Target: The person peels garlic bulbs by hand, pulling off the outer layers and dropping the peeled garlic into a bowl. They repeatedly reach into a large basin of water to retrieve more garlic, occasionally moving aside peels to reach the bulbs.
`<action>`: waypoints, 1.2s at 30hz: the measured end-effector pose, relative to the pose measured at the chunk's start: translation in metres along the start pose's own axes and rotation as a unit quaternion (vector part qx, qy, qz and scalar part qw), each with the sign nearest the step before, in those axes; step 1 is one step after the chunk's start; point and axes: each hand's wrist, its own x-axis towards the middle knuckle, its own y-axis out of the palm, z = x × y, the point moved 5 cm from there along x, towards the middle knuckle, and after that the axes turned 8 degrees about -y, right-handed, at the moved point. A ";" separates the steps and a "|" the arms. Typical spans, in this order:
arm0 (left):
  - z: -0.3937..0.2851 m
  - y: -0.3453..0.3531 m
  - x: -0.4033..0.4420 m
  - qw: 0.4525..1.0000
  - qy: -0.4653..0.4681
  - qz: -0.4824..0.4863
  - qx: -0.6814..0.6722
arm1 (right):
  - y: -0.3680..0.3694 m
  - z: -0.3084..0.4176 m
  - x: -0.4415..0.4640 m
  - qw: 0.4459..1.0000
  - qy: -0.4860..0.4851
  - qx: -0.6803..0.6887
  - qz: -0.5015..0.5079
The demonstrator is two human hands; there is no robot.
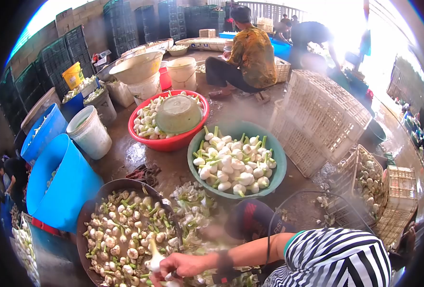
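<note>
From the lower right, my right arm in a black-and-white striped sleeve reaches across, a dark band at its wrist. The fingers of my right hand [181, 266] are closed around a white garlic bulb [157, 262], its pale stem pointing up. A small greyish thing by the fingers is too unclear to name. Just left of the hand, a wide dark pan [83, 225] holds many untrimmed garlic bulbs [121, 234]. Beyond my knee stands a green basin [281, 174] heaped with clean white garlic bulbs [236, 165]. My left hand is outside the view.
Garlic peelings [193, 210] litter the floor between pan and basin. A red basin [169, 143] holds garlic and an upturned bowl [179, 115]. Blue tubs [63, 182] stand left, plastic crates [317, 119] right. A person in a patterned shirt [252, 57] sits ahead.
</note>
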 end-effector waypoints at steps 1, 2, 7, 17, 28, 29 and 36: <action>0.026 -0.012 0.010 0.999 0.032 0.013 -0.029 | 0.004 0.002 0.004 0.997 -0.049 -0.054 0.021; 0.033 -0.014 0.019 0.996 0.063 0.023 -0.059 | 0.003 0.004 0.004 0.998 -0.044 -0.037 0.024; 0.032 0.004 0.032 0.927 -0.112 -0.079 -0.350 | -0.020 -0.002 0.020 0.997 0.077 -0.020 0.006; 0.049 -0.060 0.036 0.860 -0.149 -0.125 -0.472 | -0.022 -0.065 -0.089 0.609 0.358 -0.587 0.395; 0.065 -0.038 0.038 0.910 -0.187 -0.078 -0.361 | -0.160 0.171 -0.049 0.936 -0.032 -0.240 -0.257; 0.066 -0.032 0.035 0.910 -0.196 -0.079 -0.357 | -0.184 0.157 -0.073 0.915 0.035 -0.282 -0.286; 0.097 -0.049 0.023 0.910 -0.254 -0.041 -0.326 | -0.278 -0.028 -0.369 0.723 0.438 -0.468 -0.256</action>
